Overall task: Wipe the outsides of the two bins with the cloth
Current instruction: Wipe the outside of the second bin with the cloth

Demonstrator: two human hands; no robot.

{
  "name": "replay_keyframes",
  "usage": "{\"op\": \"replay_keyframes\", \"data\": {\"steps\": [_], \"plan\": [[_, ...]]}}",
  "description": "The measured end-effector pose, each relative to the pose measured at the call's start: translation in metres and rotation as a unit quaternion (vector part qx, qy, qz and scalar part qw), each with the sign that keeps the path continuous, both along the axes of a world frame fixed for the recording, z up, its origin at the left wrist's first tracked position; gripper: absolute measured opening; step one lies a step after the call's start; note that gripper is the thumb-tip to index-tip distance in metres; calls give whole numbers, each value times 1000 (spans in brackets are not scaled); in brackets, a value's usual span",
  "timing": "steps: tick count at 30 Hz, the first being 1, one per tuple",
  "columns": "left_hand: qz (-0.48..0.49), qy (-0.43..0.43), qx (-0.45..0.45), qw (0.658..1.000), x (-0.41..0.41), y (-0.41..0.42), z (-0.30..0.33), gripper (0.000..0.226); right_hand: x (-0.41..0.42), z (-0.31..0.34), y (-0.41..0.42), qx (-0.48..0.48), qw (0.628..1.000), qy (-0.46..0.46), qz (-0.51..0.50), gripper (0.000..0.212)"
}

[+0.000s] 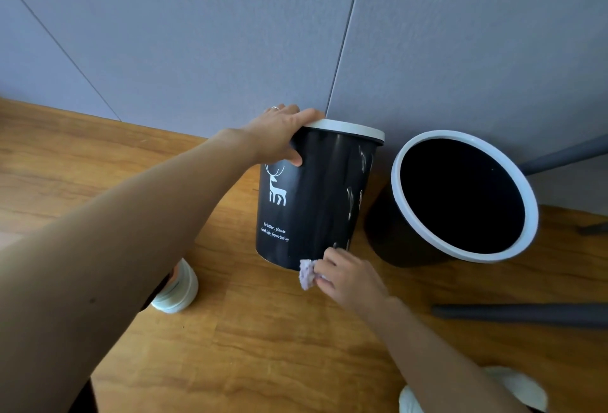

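Tilted on the wooden floor (263, 347) against the grey panelled wall (230, 34): a black round plastic bin with a pale rim and a white deer print (306, 195), streaked with whitish smears down its right side. At its upper left edge, the left hand (279, 131), fingers over the rim, thumb curled onto the side, gripping. At its bottom right corner, the right hand (348, 276), fingers pinched round a small crumpled lilac cloth (307, 273), cloth touching the bin's lower edge. Just right of that bin, apart from both hands, a second black round bin with a pale rim (460, 195), open mouth tipped toward the camera. Below-left of the deer bin, a pale shoe (177, 291); far right, dark grey furniture legs (526, 314).
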State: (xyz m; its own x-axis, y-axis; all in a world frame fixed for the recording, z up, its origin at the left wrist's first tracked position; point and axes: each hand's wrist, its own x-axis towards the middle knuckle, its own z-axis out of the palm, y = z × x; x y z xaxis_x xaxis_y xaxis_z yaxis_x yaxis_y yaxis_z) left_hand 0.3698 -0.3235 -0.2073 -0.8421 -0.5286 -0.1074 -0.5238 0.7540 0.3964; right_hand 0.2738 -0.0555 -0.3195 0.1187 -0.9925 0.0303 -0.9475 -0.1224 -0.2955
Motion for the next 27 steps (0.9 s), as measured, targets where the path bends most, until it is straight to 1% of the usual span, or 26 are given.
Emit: {"op": "replay_keyframes", "data": {"steps": [2,4,7,9,10,12,14,16,17,20,23,25,27], "plan": [[1,3,0,1000,1,0,0,80,-3,5,-2,7,1000,0,30,6],[0,1,-1,1000,1,1,0,81,-13,14,-14,-27,997,44,55,5],[0,2,-6,1000,0,1,-1,80,-30,29,-37,-48,997,25,-59,17],[1,4,-4,1000,0,0,-1,80,-32,34,-43,-61,994,3,-95,15],[0,6,-1,1000,0,-1,-1,80,-29,35,-42,-66,994,-7,-92,9],[-2,10,3,1000,1,-2,-1,79,-23,30,-30,-60,997,-1,-38,6],[0,14,8,1000,2,-3,-1,78,-16,20,-15,-1,1000,7,8,3],[0,15,8,1000,2,-3,-2,78,-13,9,-4,52,998,0,23,6],[-2,14,6,1000,2,-3,-2,78,-12,7,-2,60,998,1,25,8],[-4,6,3,1000,2,-5,-1,78,-14,12,-4,33,999,-5,35,4],[-15,-8,-61,998,1,-3,2,82,-17,19,-7,18,999,-6,36,3],[-29,-12,-99,995,-3,2,1,90,-18,20,-9,6,999,-15,32,3],[-26,-9,-101,995,-10,9,0,100,-19,19,-9,2,999,-21,30,2]]}}
